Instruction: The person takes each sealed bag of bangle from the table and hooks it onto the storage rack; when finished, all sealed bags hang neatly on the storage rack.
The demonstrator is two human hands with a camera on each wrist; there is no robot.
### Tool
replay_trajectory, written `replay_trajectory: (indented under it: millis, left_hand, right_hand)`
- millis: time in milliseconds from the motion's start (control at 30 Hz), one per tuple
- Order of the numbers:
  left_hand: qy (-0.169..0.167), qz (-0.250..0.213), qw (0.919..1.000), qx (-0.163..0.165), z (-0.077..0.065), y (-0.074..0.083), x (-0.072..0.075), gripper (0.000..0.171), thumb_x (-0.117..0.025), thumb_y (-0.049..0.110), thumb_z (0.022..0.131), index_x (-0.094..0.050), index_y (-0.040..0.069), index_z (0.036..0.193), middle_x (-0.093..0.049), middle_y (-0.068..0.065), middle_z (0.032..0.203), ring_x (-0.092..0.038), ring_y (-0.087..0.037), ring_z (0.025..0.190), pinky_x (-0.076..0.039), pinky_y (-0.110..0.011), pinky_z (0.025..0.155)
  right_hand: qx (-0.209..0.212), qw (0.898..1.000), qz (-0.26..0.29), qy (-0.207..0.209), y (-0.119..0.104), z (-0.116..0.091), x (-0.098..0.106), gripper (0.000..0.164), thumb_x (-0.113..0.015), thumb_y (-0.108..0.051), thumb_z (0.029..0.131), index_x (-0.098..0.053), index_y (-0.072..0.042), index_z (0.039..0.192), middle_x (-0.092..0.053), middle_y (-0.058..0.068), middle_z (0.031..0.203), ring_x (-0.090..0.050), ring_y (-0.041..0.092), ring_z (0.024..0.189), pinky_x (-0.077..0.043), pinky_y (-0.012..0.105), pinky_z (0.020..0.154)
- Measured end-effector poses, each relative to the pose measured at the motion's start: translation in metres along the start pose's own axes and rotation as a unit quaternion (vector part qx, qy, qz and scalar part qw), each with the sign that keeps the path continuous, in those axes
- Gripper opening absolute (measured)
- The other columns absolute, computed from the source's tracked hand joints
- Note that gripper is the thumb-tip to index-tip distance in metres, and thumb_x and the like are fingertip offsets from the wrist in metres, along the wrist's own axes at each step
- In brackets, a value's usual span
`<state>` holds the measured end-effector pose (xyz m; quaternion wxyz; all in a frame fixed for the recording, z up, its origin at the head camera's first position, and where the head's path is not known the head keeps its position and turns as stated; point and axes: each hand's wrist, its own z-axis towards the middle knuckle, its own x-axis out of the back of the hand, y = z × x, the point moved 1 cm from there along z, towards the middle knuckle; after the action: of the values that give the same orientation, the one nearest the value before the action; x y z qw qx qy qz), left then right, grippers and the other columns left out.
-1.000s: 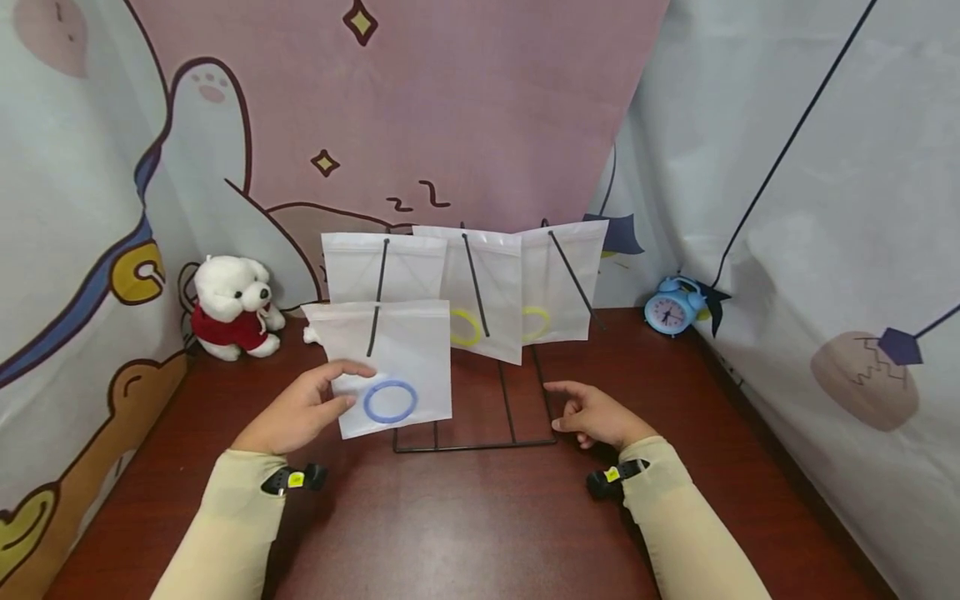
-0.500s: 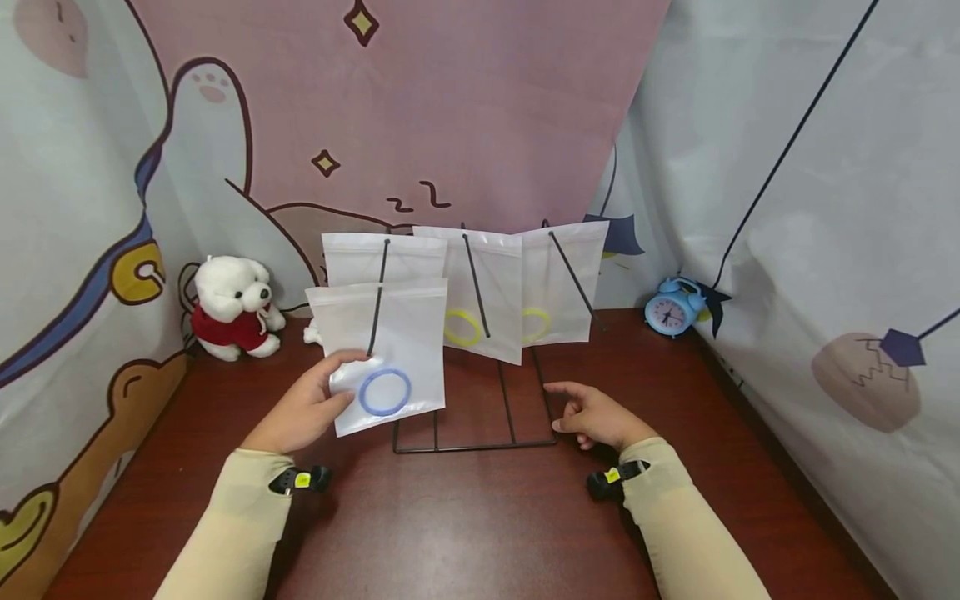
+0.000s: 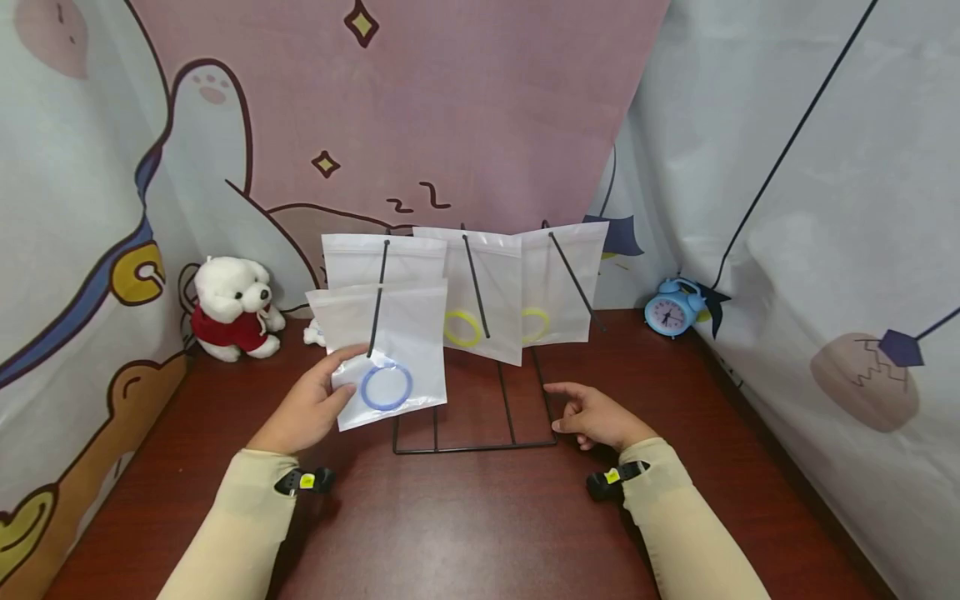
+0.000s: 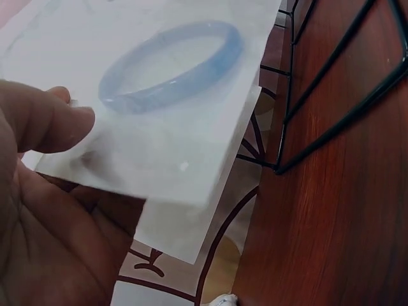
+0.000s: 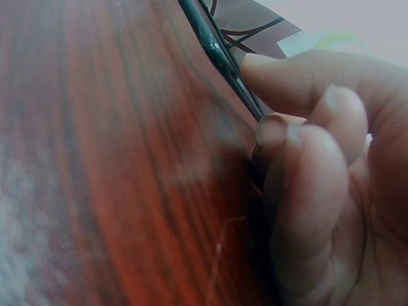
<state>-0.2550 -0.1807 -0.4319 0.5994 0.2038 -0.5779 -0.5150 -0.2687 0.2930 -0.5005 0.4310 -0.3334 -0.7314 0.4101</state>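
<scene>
In the head view, a black wire rack [image 3: 476, 450] stands on the table with white zip bags on its sloping rods. The front left bag [image 3: 397, 333] has a rod through its top and a blue bangle [image 3: 386, 387] inside. My left hand [image 3: 303, 408] pinches that bag by its lower left edge; the left wrist view shows the thumb [image 4: 64, 124] on its front face. Behind it hangs another bag [image 3: 348, 262]. The middle bag [image 3: 498, 283] and right bag [image 3: 573, 287] each show a yellow ring. My right hand [image 3: 596, 414] holds the rack's right base wire.
A white toy dog [image 3: 232, 304] in red sits at the back left, with a small white object [image 3: 313, 333] beside it. A blue alarm clock [image 3: 670, 308] stands at the back right. Printed cloth [image 3: 450, 100] hangs behind and along both sides.
My left hand has lifted the front bag slightly and moved it up the rod, then it stays almost still. My right hand has not moved.
</scene>
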Motion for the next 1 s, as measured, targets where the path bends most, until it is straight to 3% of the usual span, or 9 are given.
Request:
replay_trajectory:
  millis: [300, 533, 700, 833, 933, 1000]
  left_hand:
    - [-0.018, 0.043, 0.9988, -0.013, -0.0010, -0.0032, -0.0015, 0.065, -0.062, -0.005, 0.100, -0.041, 0.009, 0.160, -0.061, -0.025, 0.132, -0.064, -0.025, 0.098, -0.056, -0.022, 0.081]
    - [-0.045, 0.029, 0.9983, 0.023, -0.0022, -0.0052, -0.0030, 0.079, -0.063, -0.006, 0.098, -0.031, 0.019, 0.166, -0.060, -0.028, 0.117, -0.061, -0.024, 0.055, -0.061, -0.042, 0.056]
    - [-0.036, 0.027, 0.9988, 0.018, -0.0026, -0.0055, -0.0026, 0.081, -0.059, -0.007, 0.099, -0.030, 0.027, 0.166, -0.060, -0.026, 0.107, -0.061, -0.034, 0.049, -0.060, -0.039, 0.053]
    - [-0.019, 0.024, 0.9994, 0.015, -0.0020, -0.0045, -0.0012, 0.082, -0.058, -0.006, 0.101, -0.029, 0.034, 0.167, -0.054, -0.024, 0.136, -0.058, -0.040, 0.049, -0.060, -0.039, 0.052]
    - [-0.007, 0.013, 0.9997, 0.022, -0.0018, -0.0037, -0.0004, 0.083, -0.059, -0.005, 0.102, -0.028, 0.036, 0.167, -0.050, -0.024, 0.143, -0.056, -0.040, 0.050, -0.061, -0.038, 0.053]
    - [0.000, 0.006, 0.9997, 0.025, -0.0019, -0.0040, -0.0001, 0.083, -0.059, -0.006, 0.102, -0.029, 0.034, 0.167, -0.053, -0.025, 0.128, -0.056, -0.038, 0.050, -0.062, -0.038, 0.054]
  right_hand:
    - [-0.002, 1.000, -0.004, 0.000, 0.0007, 0.0002, 0.0003, 0.074, -0.079, -0.008, 0.093, -0.045, -0.012, 0.159, -0.056, 0.005, 0.071, -0.046, 0.014, 0.048, -0.048, 0.027, 0.049]
    - [0.000, 1.000, -0.010, -0.002, 0.0005, 0.0004, 0.0004, 0.074, -0.079, -0.009, 0.093, -0.044, -0.012, 0.159, -0.056, 0.005, 0.072, -0.046, 0.014, 0.048, -0.047, 0.027, 0.049]
    - [0.001, 1.000, -0.008, -0.005, 0.0006, -0.0001, 0.0006, 0.074, -0.078, -0.008, 0.094, -0.044, -0.012, 0.159, -0.056, 0.005, 0.072, -0.046, 0.014, 0.048, -0.047, 0.027, 0.049]
    - [0.000, 1.000, -0.007, -0.004, 0.0005, -0.0007, 0.0005, 0.074, -0.078, -0.008, 0.094, -0.044, -0.011, 0.160, -0.056, 0.005, 0.072, -0.046, 0.014, 0.048, -0.047, 0.027, 0.049]
    - [0.001, 1.000, -0.007, -0.004, 0.0005, -0.0007, 0.0004, 0.074, -0.078, -0.008, 0.094, -0.043, -0.011, 0.160, -0.056, 0.005, 0.072, -0.046, 0.014, 0.048, -0.047, 0.027, 0.049]
    - [0.001, 1.000, -0.007, -0.004, 0.0004, -0.0006, 0.0004, 0.074, -0.078, -0.008, 0.094, -0.044, -0.011, 0.160, -0.056, 0.005, 0.072, -0.046, 0.014, 0.048, -0.047, 0.027, 0.049]
